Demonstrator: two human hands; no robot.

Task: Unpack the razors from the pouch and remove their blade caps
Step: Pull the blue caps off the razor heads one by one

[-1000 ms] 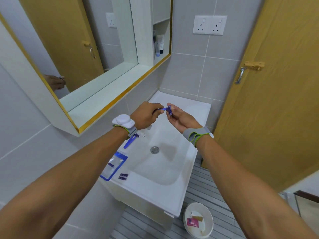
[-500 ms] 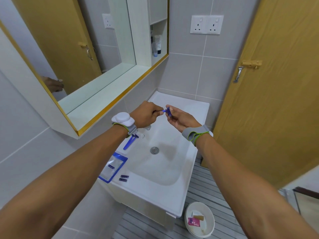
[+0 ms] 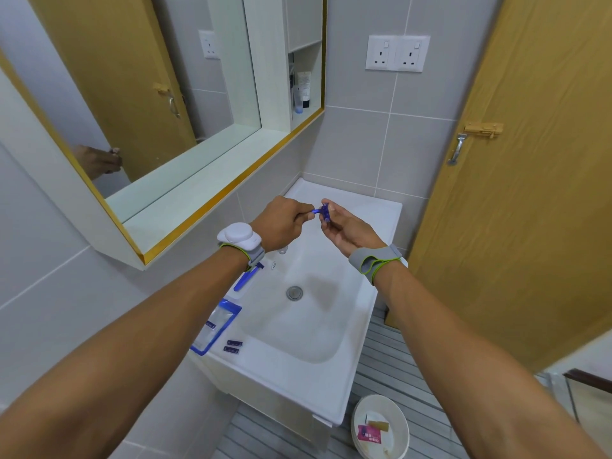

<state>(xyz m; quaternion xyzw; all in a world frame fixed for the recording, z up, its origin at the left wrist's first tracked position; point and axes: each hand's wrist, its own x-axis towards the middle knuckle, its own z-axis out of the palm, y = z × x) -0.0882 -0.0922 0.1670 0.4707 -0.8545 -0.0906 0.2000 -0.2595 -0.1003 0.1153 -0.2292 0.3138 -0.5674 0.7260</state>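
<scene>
Two small dark plastic caps [image 3: 233, 346] lay off (third apparently pending): left hand [image 3: 281, 223] gripped a blue plastic razor [image 3: 323, 212], right hand [image 3: 344, 223] pinched its head.

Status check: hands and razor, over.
Left hand grips razor by handle, right hand pinches its head. Two caps beside pouch. Nothing obstructing.
</scene>
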